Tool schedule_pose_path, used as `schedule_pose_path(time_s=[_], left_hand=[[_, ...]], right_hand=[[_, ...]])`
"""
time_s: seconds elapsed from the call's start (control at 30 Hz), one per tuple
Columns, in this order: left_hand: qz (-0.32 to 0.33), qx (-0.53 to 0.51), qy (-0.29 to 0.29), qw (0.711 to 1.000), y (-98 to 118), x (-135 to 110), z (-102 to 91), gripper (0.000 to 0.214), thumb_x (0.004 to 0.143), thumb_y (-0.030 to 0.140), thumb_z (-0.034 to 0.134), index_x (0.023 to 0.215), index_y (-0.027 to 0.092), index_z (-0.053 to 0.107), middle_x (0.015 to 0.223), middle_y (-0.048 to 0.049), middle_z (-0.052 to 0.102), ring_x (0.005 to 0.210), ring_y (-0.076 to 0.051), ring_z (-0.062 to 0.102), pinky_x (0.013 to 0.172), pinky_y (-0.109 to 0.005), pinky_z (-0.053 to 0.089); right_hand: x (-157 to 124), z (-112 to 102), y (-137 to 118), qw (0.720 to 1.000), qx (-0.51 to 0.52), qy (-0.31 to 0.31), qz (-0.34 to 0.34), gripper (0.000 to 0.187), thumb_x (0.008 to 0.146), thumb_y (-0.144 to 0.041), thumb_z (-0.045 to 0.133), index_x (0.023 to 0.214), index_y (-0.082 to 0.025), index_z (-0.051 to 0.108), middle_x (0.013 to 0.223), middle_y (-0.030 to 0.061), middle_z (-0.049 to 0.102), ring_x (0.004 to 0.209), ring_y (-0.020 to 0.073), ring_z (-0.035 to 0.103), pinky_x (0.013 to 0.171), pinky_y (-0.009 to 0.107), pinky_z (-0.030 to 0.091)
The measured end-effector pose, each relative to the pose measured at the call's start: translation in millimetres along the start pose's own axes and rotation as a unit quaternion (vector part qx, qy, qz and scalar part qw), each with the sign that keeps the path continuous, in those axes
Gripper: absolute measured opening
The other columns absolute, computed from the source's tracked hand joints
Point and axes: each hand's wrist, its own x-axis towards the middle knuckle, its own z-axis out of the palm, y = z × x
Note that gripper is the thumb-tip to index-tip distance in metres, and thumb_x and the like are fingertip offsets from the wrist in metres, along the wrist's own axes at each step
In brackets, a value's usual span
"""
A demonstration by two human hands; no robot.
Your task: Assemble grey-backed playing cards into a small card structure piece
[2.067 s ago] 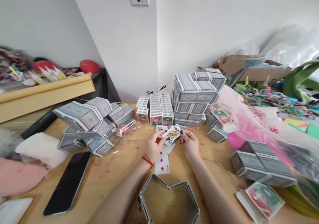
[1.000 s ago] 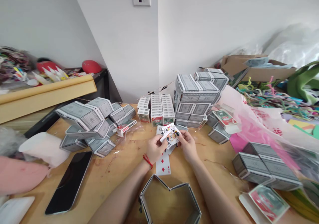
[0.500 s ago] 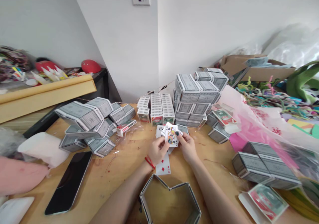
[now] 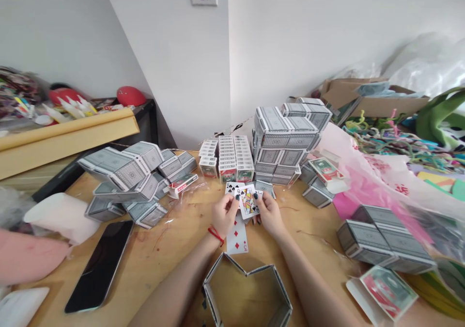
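Observation:
Over the middle of the table, my left hand (image 4: 224, 213) and my right hand (image 4: 270, 214) pinch playing cards between thumb and fingers. A queen of spades (image 4: 248, 202) faces up on top, tilted slightly, with another card partly showing behind it at the right. Beneath my hands lie loose cards: a ten (image 4: 231, 188) at the back and a three of diamonds (image 4: 237, 240) nearer me. Between my forearms stands a heart-shaped frame (image 4: 247, 272) with walls of folded cards, its near end cut off by the picture's lower edge.
Card-covered blocks rise in a tall stack (image 4: 283, 143) behind my hands, with more piled at left (image 4: 127, 177) and right (image 4: 385, 240). Rows of card boxes (image 4: 228, 160) stand at the back. A black phone (image 4: 100, 266) lies left; an opened card box (image 4: 388, 293) lies front right.
The queen has tilted and come slightly lower. My left thumb has moved up to its upper left corner, and my left hand has shifted a little left.

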Motion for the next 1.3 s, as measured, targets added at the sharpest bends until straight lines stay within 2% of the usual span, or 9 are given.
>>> schedule_pose_path(time_s=[0.07,0.13,0.23,0.3,0.43,0.67,0.9,1.3], left_hand=[[0.011,0.017,-0.002,1.0,0.6,0.8,-0.9,0.032,0.079,0.027,0.048,0.051,0.016,0.039,0.049,0.004,0.039,0.047,-0.007,0.038,0.046,-0.019,0.031],[0.029,0.027,-0.001,0.999,1.3,2.2,-2.3,0.03,0.079,0.027,0.049,0.051,0.016,0.042,0.053,0.0026,0.042,0.051,-0.008,0.041,0.049,-0.02,0.033],[0.041,0.006,0.009,0.999,1.7,4.2,-4.1,0.013,0.077,0.027,0.051,0.073,0.016,0.057,0.072,-0.0017,0.056,0.063,-0.011,0.051,0.057,-0.021,0.04],[0.026,-0.011,0.017,0.999,0.5,5.0,-4.5,0.016,0.077,0.027,0.052,0.086,0.016,0.058,0.077,-0.0029,0.059,0.065,-0.012,0.053,0.058,-0.022,0.042],[-0.015,-0.019,0.032,0.999,-4.4,5.4,-3.4,0.016,0.076,0.031,0.053,0.074,0.015,0.055,0.061,0.0013,0.053,0.053,-0.009,0.048,0.052,-0.02,0.04],[-0.033,-0.011,0.035,0.999,-4.7,5.7,-2.2,0.023,0.077,0.035,0.051,0.064,0.016,0.05,0.056,0.0029,0.049,0.051,-0.008,0.044,0.05,-0.019,0.036],[-0.028,0.007,0.033,0.999,-0.4,5.8,-2.5,0.028,0.077,0.034,0.05,0.056,0.016,0.044,0.052,0.0045,0.043,0.048,-0.007,0.039,0.048,-0.019,0.033],[-0.03,0.027,0.039,0.998,0.9,5.9,-1.6,0.032,0.076,0.039,0.051,0.055,0.017,0.04,0.05,0.0045,0.039,0.048,-0.008,0.037,0.047,-0.019,0.031]], right_hand=[[1.1,-1.3,0.3,1.0,0.001,-0.005,-0.009,0.034,0.078,-0.053,0.048,0.071,-0.023,0.035,0.05,-0.0083,0.044,0.029,0.007,0.039,0.027,0.02,0.027],[2.1,-3.1,2.4,1.0,0.003,-0.01,-0.016,0.034,0.077,-0.053,0.05,0.071,-0.023,0.035,0.051,-0.0083,0.042,0.031,0.0063,0.037,0.028,0.02,0.028],[2.5,-5.4,6.6,1.0,0.005,-0.015,-0.021,0.032,0.076,-0.051,0.052,0.073,-0.022,0.039,0.055,-0.007,0.043,0.035,0.0059,0.036,0.031,0.02,0.029],[2.1,-5.8,8.1,0.999,0.003,-0.022,-0.023,0.031,0.075,-0.049,0.054,0.074,-0.021,0.042,0.057,-0.0057,0.044,0.038,0.0065,0.037,0.033,0.02,0.029],[1.2,-4.8,6.8,0.999,0.009,-0.027,-0.015,0.029,0.073,-0.049,0.056,0.074,-0.021,0.047,0.056,-0.0053,0.044,0.039,0.0077,0.037,0.036,0.022,0.03],[1.1,-5.9,7.7,0.999,-0.009,-0.027,-0.026,0.026,0.076,-0.045,0.055,0.075,-0.021,0.046,0.054,-0.0055,0.043,0.042,0.0091,0.039,0.04,0.022,0.031],[3.3,-8.5,14.9,0.998,0.001,-0.035,-0.047,0.022,0.077,-0.041,0.054,0.081,-0.021,0.047,0.073,0.0004,0.054,0.065,0.0145,0.051,0.059,0.026,0.043],[1.6,-5.9,6.5,0.998,0.014,-0.032,-0.044,0.021,0.074,-0.04,0.056,0.079,-0.021,0.049,0.07,0.0006,0.055,0.063,0.0153,0.051,0.058,0.026,0.042]])
